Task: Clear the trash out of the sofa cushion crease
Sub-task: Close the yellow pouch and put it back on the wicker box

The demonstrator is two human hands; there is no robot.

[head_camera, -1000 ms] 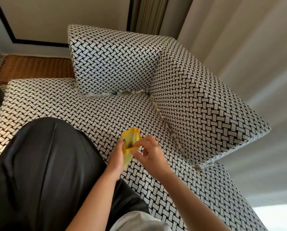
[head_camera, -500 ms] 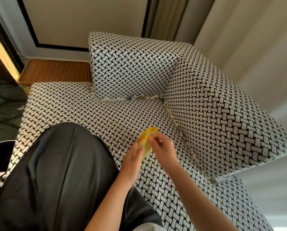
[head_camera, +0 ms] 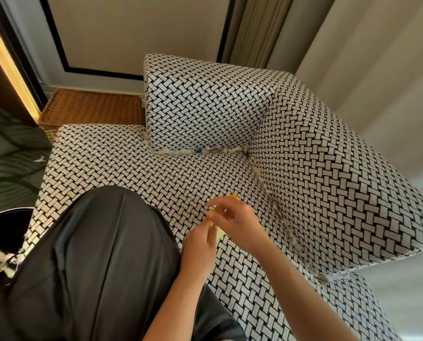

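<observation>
Both hands pinch a yellow wrapper [head_camera: 219,232] above the seat cushion [head_camera: 136,166]: left hand [head_camera: 199,247], right hand [head_camera: 237,223]. Paper scraps [head_camera: 200,151] line the crease behind it.

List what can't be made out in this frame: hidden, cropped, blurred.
- Yellow item, head view: mostly covered by the right hand and left hand; what it is cannot be told.
- Crease trash, head view: too small to identify pieces.
- Side crease scraps: blurred, partly tucked under the cushion.
- Black bin: cut off by the left edge.
</observation>
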